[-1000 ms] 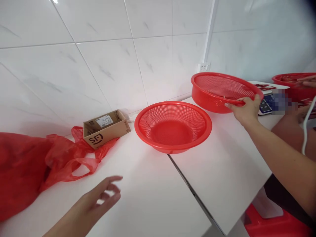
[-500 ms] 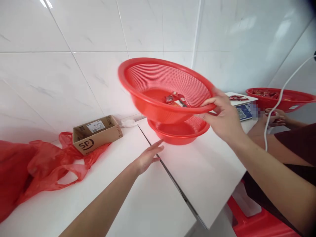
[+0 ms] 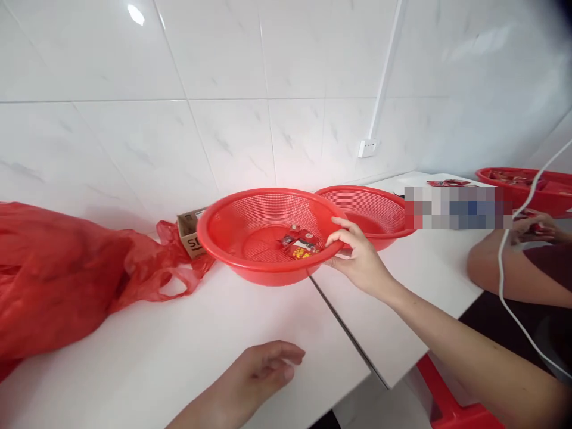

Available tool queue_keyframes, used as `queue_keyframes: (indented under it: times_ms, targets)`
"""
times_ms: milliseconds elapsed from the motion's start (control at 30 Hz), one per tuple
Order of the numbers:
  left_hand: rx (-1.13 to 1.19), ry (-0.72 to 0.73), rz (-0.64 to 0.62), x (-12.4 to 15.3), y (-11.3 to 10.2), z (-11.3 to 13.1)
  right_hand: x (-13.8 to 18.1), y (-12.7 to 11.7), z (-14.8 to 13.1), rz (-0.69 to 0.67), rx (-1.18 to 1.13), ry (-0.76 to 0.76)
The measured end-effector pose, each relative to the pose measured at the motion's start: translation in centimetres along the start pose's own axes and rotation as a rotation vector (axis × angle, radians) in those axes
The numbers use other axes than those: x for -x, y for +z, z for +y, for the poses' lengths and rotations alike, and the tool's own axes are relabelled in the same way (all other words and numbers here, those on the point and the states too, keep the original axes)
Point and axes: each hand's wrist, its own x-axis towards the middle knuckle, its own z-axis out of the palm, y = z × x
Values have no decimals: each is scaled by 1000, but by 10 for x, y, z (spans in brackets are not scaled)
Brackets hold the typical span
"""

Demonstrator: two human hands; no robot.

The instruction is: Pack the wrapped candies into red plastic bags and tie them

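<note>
My right hand (image 3: 364, 265) grips the right rim of a red plastic mesh basket (image 3: 254, 265). Inside, toward its right side, lie a few small red packets (image 3: 300, 243) with yellow and white print. Behind it on the right is a second red basket (image 3: 384, 239), partly covered by the first. Low over the near part of the white table (image 3: 179, 357), my left hand (image 3: 266, 378) holds nothing, its fingers loosely bent and apart from the thumb. Whether the held basket's base touches the table is hard to tell.
Red plastic bags (image 3: 80, 286) are heaped at the left, beside a cardboard box (image 3: 184, 235) mostly hidden by the basket. At the right, a co-worker's hands (image 3: 534, 229) are near another filled red basket (image 3: 549, 199). A white cable (image 3: 503, 268) hangs in front.
My right hand has brought the basket down and left, from above the second basket to beside it, in front of the box. My left hand has drawn back toward me.
</note>
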Motion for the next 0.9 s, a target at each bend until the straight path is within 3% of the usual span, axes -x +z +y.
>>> queue_keyframes:
  times_ms: [167,233,400,533,667,800,900]
  targets:
    - [-63,-57,91,30,-10,-17,-2,14,20,94,362,87]
    - [-95,-73,98,39,-9,-19,1,18,14,7,506,144]
    - [-116,-65,74,62,-5,-21,27,17,-33,-391,715,139]
    - [-83,-10,100,81,-6,-29,45,13,-54,-465,636,126]
    - [-62,13,169,105,-9,-39,52,23,-43,-543,595,136]
    - [-172,40,348,134,-30,-46,53,51,-31,-657,558,111]
    - [-389,61,755,160,-75,-46,56,79,-34,-733,510,90]
